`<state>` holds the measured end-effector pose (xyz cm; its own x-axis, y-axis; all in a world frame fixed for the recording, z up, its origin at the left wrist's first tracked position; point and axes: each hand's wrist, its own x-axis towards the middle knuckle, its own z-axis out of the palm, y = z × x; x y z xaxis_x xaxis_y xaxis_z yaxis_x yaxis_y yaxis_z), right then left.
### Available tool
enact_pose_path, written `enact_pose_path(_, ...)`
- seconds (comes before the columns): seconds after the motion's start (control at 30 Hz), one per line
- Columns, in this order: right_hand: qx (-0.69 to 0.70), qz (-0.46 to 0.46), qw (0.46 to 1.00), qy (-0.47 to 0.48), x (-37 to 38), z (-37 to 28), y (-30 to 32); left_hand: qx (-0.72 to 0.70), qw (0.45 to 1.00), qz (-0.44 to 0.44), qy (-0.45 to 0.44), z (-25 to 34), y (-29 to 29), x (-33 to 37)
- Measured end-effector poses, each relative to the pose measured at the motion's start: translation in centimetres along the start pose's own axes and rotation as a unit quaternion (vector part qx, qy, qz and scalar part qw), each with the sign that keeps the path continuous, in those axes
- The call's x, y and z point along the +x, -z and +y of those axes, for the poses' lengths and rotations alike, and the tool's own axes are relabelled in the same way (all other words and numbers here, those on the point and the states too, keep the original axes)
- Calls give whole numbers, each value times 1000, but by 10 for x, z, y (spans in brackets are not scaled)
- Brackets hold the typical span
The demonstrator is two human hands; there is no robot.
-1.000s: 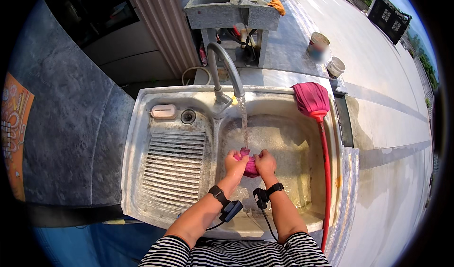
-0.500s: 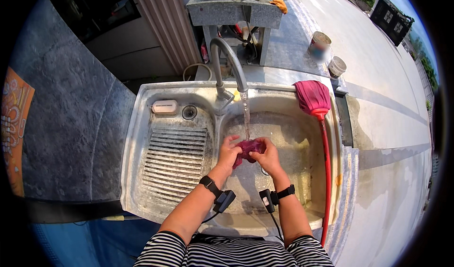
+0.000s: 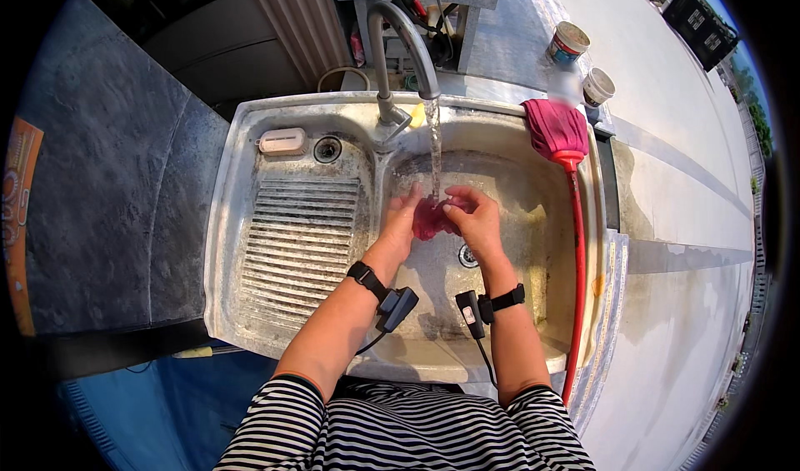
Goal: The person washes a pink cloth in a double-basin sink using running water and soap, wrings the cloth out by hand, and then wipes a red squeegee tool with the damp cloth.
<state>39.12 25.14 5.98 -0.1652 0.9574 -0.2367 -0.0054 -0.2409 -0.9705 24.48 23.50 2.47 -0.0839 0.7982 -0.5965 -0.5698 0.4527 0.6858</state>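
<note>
Under the stream of water from the curved metal faucet, a small wet dark pink cloth hangs between my two hands. My left hand holds its left side, fingers pointing up and partly hidden behind the cloth. At its upper right edge, the thumb and fingers of my right hand pinch it. Both hands are over the right basin of the sink, left of and above the round drain. Water runs onto the cloth.
A ridged washboard fills the sink's left side, with a pale soap box and a second drain beyond it. Along the right rim lies a pink mop with a red handle. Two buckets stand farther off.
The sink sits higher in the picture now. Between my hands the cloth has turned and gathered, no longer trailing down on the left. My right fingers have shifted on its edge.
</note>
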Motion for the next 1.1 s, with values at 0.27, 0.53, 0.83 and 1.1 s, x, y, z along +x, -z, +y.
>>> enact_pose_path(0.27,-198,65,964,165,-27,13,-64,-182,981,-54,31,-65,25,21)
enact_pose_path(0.53,-387,127,905,128,15,48,-17,62,994,83,-24,-78,1,13)
enact_pose_path(0.83,-360,-108,912,163,-6,4,22,535,731,202,-372,9,36,9)
enact_pose_path(1.1,-299,-17,944,136,3,11,-15,468,803,91,-358,-6,-4,10)
